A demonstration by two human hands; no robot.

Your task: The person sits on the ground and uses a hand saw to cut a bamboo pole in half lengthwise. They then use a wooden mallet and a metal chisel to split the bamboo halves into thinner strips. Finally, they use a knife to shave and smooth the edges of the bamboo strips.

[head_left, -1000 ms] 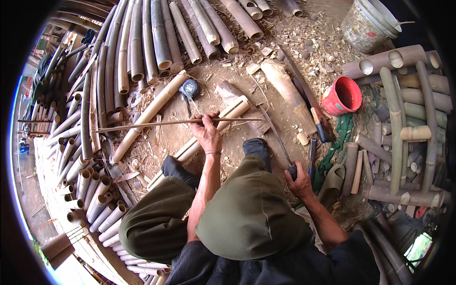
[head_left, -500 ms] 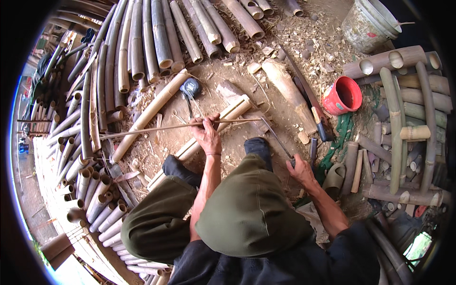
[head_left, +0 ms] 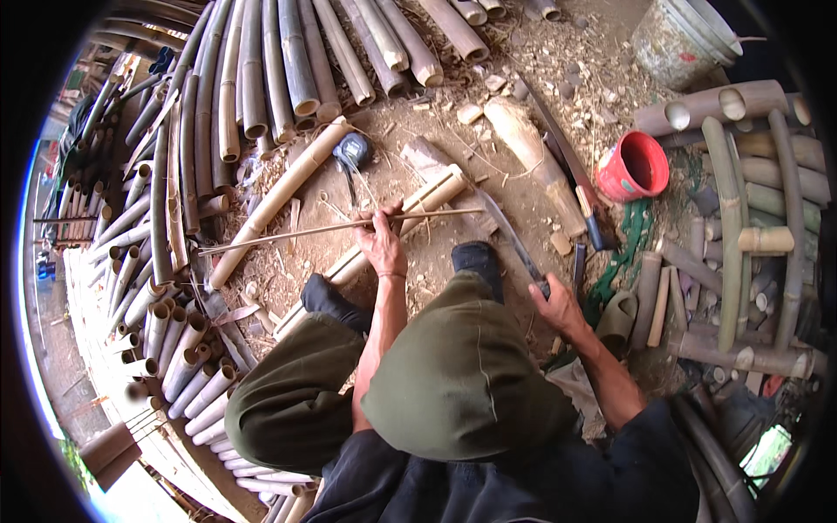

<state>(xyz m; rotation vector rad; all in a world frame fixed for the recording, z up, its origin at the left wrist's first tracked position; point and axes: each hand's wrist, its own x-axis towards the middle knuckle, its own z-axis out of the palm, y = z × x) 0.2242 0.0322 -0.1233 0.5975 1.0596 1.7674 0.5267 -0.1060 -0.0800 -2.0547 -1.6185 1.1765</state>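
My left hand [head_left: 382,242] is closed around a thin bamboo strip [head_left: 301,234], which runs left and right of the fist, roughly level. Beneath it lies a split bamboo pole [head_left: 433,193], slanting across the ground between my feet. My right hand [head_left: 558,307] is wrapped round the handle of a long knife [head_left: 514,242]. Its blade points up and left, its tip close to the strip's right end and the pole's end; whether they touch I cannot tell. A blue tape measure [head_left: 352,151] lies just beyond my left hand.
Bamboo poles [head_left: 253,78] are laid side by side at the far left. A saw [head_left: 567,157] rests near a pale log [head_left: 532,166] and a red bucket [head_left: 633,166]. A grey bucket [head_left: 680,44] stands far right, above stacked bamboo [head_left: 758,235]. Wood chips litter the ground.
The knife has turned so that more of its blade's flat side shows. The strip's right end sits slightly higher, and the view has shifted a little.
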